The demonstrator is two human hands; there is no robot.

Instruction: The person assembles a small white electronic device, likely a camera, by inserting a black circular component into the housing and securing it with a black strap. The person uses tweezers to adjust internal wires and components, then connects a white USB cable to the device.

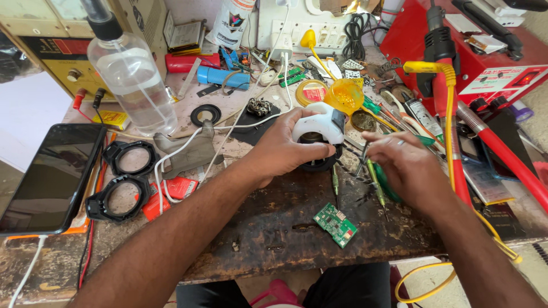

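Note:
My left hand [279,149] grips a white and black device housing [321,126] with a round dark opening, held just above the worn workbench [268,228]. My right hand [406,170] hovers to its right, fingers curled over thin tools, a green-handled screwdriver [377,185] among them; whether it grips one is unclear. A small green circuit board [335,224] lies on the bench in front of both hands.
A black tablet [48,177] lies at the left beside two black ring parts [120,182]. A clear spray bottle [132,74] stands behind. A red machine [485,51], hoses, an orange lamp [344,96], cables and small tools crowd the back and right.

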